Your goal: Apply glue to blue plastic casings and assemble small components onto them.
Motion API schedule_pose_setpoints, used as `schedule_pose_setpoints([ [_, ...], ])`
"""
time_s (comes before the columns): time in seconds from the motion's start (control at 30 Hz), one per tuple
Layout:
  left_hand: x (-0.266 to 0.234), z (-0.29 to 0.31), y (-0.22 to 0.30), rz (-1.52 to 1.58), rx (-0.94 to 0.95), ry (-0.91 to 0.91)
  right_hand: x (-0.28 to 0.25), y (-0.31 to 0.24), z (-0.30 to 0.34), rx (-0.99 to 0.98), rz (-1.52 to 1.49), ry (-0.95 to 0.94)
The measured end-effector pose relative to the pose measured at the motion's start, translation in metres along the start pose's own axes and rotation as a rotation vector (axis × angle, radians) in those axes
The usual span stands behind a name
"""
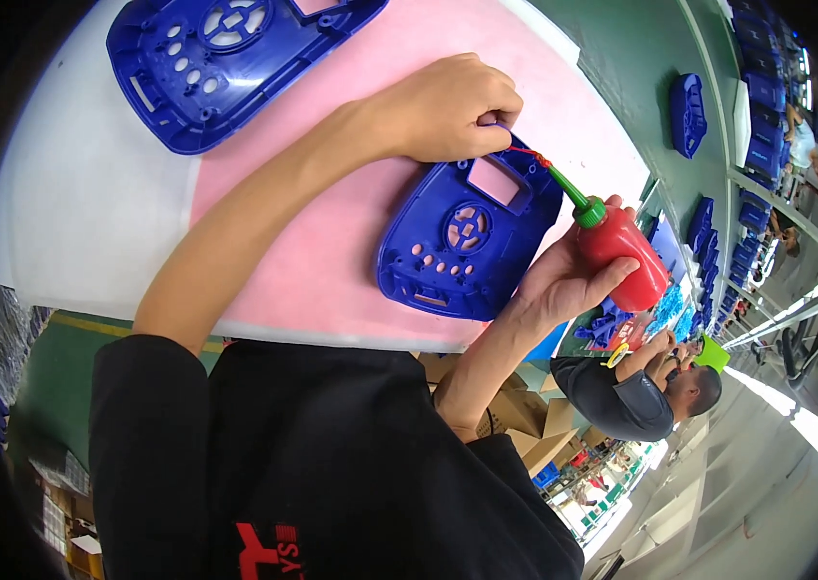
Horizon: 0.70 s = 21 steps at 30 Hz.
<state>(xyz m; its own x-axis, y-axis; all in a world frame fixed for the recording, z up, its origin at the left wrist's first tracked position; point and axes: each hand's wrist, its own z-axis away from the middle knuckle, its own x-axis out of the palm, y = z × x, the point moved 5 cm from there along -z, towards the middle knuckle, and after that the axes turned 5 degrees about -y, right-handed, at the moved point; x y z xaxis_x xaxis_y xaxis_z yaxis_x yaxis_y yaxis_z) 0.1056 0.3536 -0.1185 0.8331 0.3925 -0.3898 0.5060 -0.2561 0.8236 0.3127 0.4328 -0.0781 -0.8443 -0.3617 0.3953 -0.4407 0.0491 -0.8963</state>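
Observation:
My right hand (573, 275) is wrapped around a red squeeze bottle (629, 259) with a green nozzle (573, 191), which points up and left over the far right corner of a blue plastic housing (418, 222). Red material sits at the nozzle tip, and a thin red strand (523, 150) runs from there toward my left hand (462, 108). That hand is closed at the housing's far edge, fingers curled and thumb pressed in; what it pinches is hidden. The housing has a rectangular window, a round grille and a row of small holes.
Another blue housing (206, 82) lies at the far left on the pink and white table cover (283, 261). A co-worker in dark clothing (621, 396) is on the right, near blue parts. Further blue parts (687, 116) lie on a green surface beyond. Open cardboard boxes (534, 425) stand below the table.

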Motion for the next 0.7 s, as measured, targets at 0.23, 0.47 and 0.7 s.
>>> schedule_pose_setpoints([
  [0.23, 0.0006, -0.0014, -0.0007, 0.009, -0.005, -0.016, -0.0016, -0.0006, -0.0011, -0.001, -0.013, 0.006],
  [0.47, 0.0003, -0.0014, -0.0002, -0.006, 0.000, -0.019, -0.0024, -0.0005, -0.0010, -0.001, -0.014, 0.009],
  [0.7, 0.0010, -0.0014, -0.0003, -0.013, 0.002, -0.022, -0.0006, -0.0006, -0.0009, -0.004, 0.004, -0.001],
])
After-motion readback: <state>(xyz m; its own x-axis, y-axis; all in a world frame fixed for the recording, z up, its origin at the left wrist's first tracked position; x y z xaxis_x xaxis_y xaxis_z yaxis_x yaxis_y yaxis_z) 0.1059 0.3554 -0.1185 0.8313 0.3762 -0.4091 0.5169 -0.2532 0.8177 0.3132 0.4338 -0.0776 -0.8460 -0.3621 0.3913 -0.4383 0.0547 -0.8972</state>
